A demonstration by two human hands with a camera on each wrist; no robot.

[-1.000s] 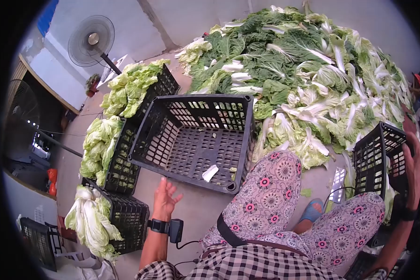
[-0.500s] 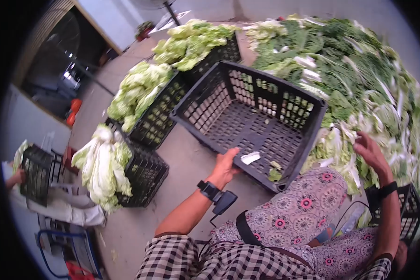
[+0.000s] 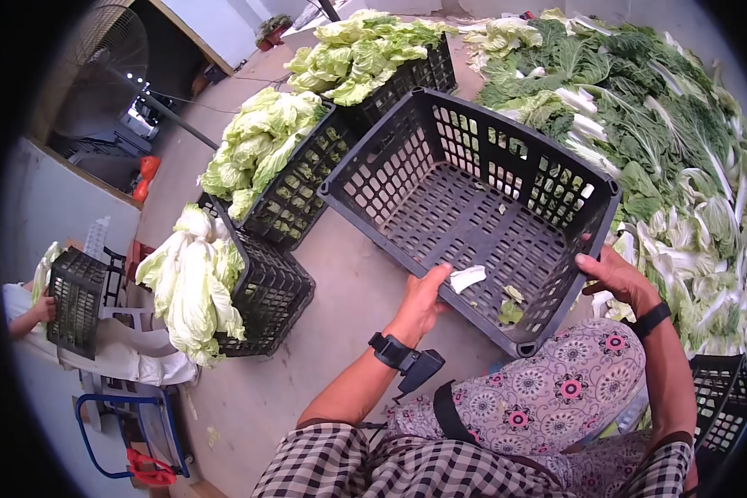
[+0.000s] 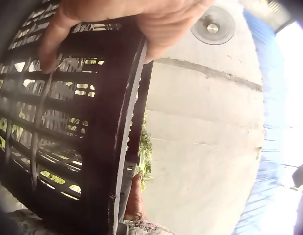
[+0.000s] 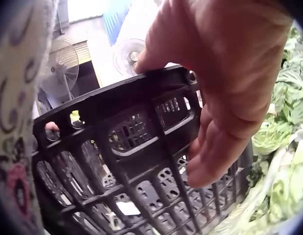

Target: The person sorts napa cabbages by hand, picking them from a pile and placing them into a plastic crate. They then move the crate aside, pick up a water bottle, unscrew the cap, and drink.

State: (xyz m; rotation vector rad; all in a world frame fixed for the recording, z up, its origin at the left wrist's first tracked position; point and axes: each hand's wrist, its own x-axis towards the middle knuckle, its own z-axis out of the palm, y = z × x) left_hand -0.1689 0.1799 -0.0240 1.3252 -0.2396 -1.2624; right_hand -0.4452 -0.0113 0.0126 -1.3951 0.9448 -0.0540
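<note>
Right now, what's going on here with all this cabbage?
A seated person grips a black crate by its rim, the left hand on the near long side and the right hand on the short side at the right. It holds only a white scrap and a few bits of leaf. To the left stand three crates heaped with leafy cabbage; to the right, a big pile of loose leaves covers the floor.

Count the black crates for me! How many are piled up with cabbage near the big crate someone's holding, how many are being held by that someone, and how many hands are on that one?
Cabbage-heaped crates: 3
Held crate: 1
Hands, left and right: 2
Total: 6
</note>
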